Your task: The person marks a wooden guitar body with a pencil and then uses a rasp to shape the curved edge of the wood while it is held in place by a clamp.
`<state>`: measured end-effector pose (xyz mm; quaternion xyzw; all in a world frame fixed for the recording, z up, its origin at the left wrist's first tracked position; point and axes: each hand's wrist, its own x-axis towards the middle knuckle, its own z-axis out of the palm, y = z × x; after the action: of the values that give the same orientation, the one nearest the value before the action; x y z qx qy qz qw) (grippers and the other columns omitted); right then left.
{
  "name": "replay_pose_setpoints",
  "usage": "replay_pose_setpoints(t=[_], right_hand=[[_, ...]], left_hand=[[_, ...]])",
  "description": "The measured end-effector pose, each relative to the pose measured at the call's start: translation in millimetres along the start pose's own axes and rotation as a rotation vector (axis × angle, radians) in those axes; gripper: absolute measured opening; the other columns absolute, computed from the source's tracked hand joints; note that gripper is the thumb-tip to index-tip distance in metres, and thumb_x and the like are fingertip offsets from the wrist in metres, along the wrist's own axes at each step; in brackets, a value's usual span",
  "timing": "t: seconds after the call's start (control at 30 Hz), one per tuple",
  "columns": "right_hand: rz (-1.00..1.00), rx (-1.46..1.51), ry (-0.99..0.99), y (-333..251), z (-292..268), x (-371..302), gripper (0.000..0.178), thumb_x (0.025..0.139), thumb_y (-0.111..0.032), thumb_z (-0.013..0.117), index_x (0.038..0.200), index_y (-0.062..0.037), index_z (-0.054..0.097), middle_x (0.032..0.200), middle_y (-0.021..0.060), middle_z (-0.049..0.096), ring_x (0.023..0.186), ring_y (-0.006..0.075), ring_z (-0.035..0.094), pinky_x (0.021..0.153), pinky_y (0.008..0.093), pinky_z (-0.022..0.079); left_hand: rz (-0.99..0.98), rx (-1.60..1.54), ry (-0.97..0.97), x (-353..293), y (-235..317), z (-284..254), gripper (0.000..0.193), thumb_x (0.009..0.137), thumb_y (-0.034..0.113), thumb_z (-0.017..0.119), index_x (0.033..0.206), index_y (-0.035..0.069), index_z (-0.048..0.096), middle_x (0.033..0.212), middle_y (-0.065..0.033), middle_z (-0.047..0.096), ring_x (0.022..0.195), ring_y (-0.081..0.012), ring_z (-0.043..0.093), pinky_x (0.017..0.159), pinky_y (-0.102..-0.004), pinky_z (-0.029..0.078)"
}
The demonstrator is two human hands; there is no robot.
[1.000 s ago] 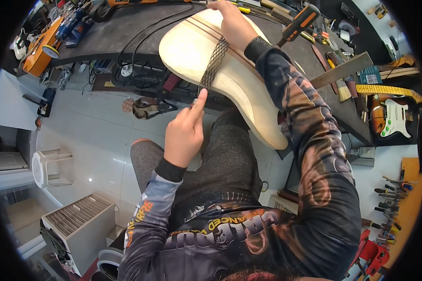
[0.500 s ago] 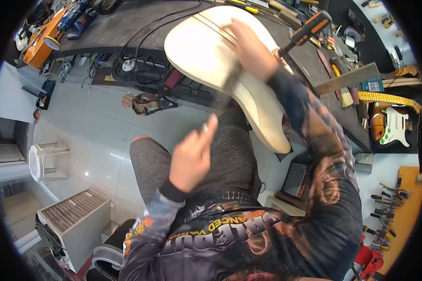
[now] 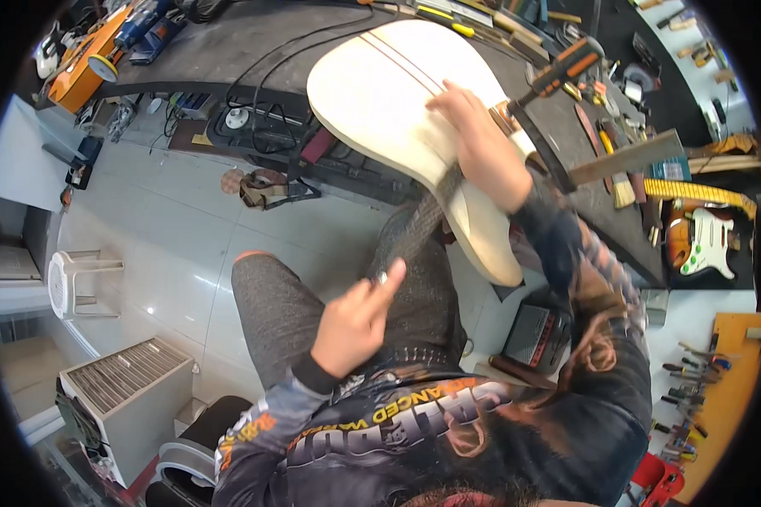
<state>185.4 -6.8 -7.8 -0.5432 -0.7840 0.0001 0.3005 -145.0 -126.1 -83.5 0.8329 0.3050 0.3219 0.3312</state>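
Observation:
A pale, unfinished guitar body (image 3: pixel 380 93) with two dark stripes lies at the bench edge, its near end jutting out over my leg. My left hand (image 3: pixel 351 329) is closed round the near end of a long grey rasp (image 3: pixel 423 221), the index finger stretched along it. The rasp slants up to the inward curve of the body's near edge; its far end lies beside my right palm. My right hand (image 3: pixel 486 152) rests on top of the body, fingers extended flat across the wood. A bar clamp (image 3: pixel 558 72) with a black and orange handle stands close to that hand.
The dark workbench (image 3: pixel 203 55) carries cables, a blue power tool (image 3: pixel 139 29), a brush (image 3: pixel 623 190) and several hand tools. An electric guitar (image 3: pixel 710 237) is at the right. A white stool (image 3: pixel 84 283) and a grey slatted-top cabinet (image 3: pixel 135 397) stand on the left floor.
My left hand has drawn back toward me with the rasp. My right hand stays on the guitar body. The whole view has shifted slightly.

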Motion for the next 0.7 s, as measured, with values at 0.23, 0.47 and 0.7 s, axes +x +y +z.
replay_pose_setpoints(t=[0.23,0.47,0.7], right_hand=[[-0.128,-0.064,0.284,64.5,22.2,112.1,0.056,0.084,0.017,0.050,0.135,-0.0026,0.064,0.136,0.0233,0.066,0.137,0.0438,0.057,0.118,0.0491,0.046],[-0.026,-0.014,0.067,16.1,2.8,1.1,0.071,0.086,0.021,0.045,0.154,0.0036,0.051,0.140,0.0248,0.064,0.142,0.0436,0.056,0.125,0.0474,0.042],[-0.222,-0.055,0.216,61.5,27.9,135.4,0.061,0.076,0.018,0.050,0.132,-0.0028,0.062,0.136,0.0245,0.063,0.129,0.0453,0.059,0.117,0.0505,0.045]], left_hand=[[-0.022,0.089,0.141,107.0,-27.5,-20.4,0.073,0.099,0.000,0.066,0.167,0.026,0.055,0.084,-0.0156,0.061,0.075,-0.0373,0.067,0.068,-0.0496,0.055],[0.024,0.078,-0.003,12.3,-0.5,-1.8,0.072,0.096,-0.001,0.067,0.164,0.025,0.060,0.084,-0.0149,0.059,0.074,-0.0346,0.068,0.069,-0.0483,0.058],[-0.040,0.072,0.149,96.9,-21.1,-13.3,0.066,0.105,0.001,0.063,0.167,0.022,0.055,0.084,-0.0163,0.062,0.074,-0.0383,0.066,0.067,-0.0496,0.054]])
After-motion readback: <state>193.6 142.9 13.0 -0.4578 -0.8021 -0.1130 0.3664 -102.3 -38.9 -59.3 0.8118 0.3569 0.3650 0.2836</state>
